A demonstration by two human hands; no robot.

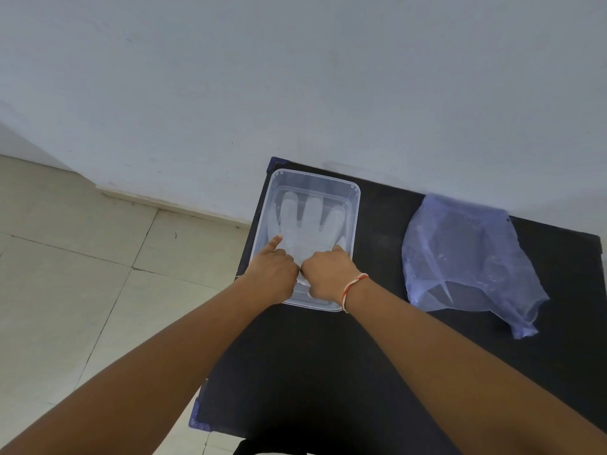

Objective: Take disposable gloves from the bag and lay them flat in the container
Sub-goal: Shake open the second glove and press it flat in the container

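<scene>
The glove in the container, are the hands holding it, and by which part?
Neither hand grips the glove. The left hand and right hand each press one straight finger onto its palm area, near its side edges.

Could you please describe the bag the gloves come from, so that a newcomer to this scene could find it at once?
Start at the black table against the pale wall. On its far left end sits a clear rectangular container; the bag lies apart from it, to its right. It is the only soft, crumpled thing there: a bluish translucent plastic bag, slumped, that neither hand touches.
</scene>
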